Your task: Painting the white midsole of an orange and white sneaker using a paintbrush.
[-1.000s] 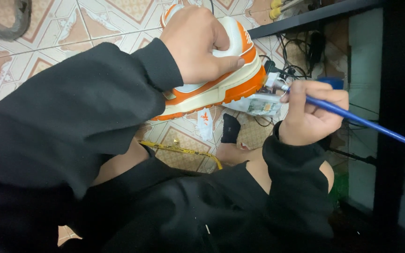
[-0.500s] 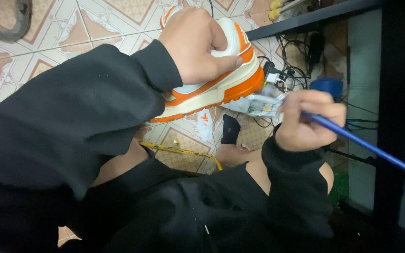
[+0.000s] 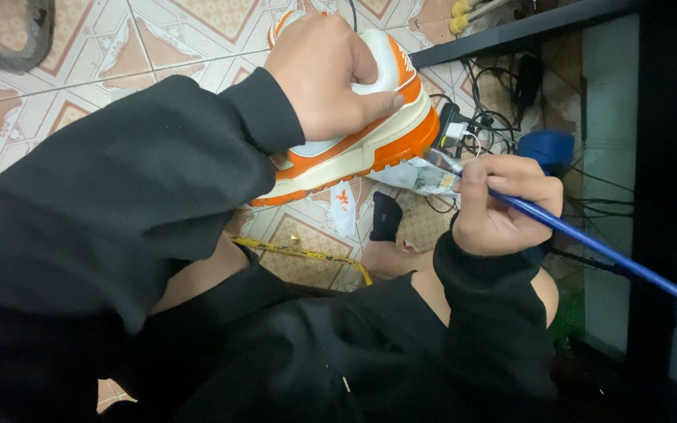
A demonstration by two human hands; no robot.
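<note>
Our left hand (image 3: 327, 74) is clamped over the top of an orange and white sneaker (image 3: 370, 129), fingers curled around the upper and thumb pressed along its side, holding it tilted above the floor at about 12 o'clock in the view. Our right hand (image 3: 503, 207), at 3 o'clock, is closed in a pinch on a blue-handled paintbrush (image 3: 589, 243); the handle runs off toward 4 o'clock, and the metal ferrule and bristle end point toward 10 o'clock, meeting the orange sole edge at the sneaker's end. Both arms wear black sleeves (image 3: 127, 196). Beneath the sneaker we note a patterned tile floor (image 3: 119, 47), a yellow strip (image 3: 307, 254) at about 6 o'clock of the shoe, and a tangle of black cables (image 3: 503, 110) near a dark shelf edge (image 3: 526, 27) at 1 o'clock.
</note>
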